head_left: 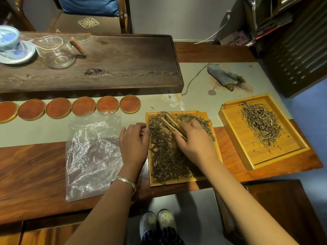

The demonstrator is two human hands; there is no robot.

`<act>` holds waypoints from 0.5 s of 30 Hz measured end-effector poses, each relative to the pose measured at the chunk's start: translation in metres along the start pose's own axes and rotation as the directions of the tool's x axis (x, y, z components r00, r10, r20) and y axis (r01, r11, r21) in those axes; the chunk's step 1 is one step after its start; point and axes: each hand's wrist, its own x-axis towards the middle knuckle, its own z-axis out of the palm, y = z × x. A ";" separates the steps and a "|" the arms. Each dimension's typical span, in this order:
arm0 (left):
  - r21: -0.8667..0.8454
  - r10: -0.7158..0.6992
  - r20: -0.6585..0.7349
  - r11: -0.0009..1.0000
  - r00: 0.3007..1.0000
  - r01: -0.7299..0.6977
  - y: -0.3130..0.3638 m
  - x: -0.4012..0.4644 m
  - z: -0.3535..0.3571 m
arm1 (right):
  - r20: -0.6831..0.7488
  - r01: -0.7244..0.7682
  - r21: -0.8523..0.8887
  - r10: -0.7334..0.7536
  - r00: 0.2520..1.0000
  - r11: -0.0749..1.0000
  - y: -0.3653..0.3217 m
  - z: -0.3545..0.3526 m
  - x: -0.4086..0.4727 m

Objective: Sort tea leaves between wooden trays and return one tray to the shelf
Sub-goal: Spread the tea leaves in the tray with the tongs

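From the head view, the near wooden tray [183,182] sits on the surface heaped with dry tea leaves [164,156], light and brittle stuff that probably wants gentle tweezing rather than pinching. The right hand [192,138] is closed around bamboo tweezers [172,125], tips down in the pile. The left hand [134,140] is curled, fingertips pinching at the tray's left rim, and a second tray [261,156] of sorted leaves lies just beside.
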 end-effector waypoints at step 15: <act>0.011 0.002 0.008 1.000 1.000 -0.002 -0.001 0.000 0.001 | -0.093 -0.066 0.042 0.070 0.993 0.997 0.040 -0.009 -0.035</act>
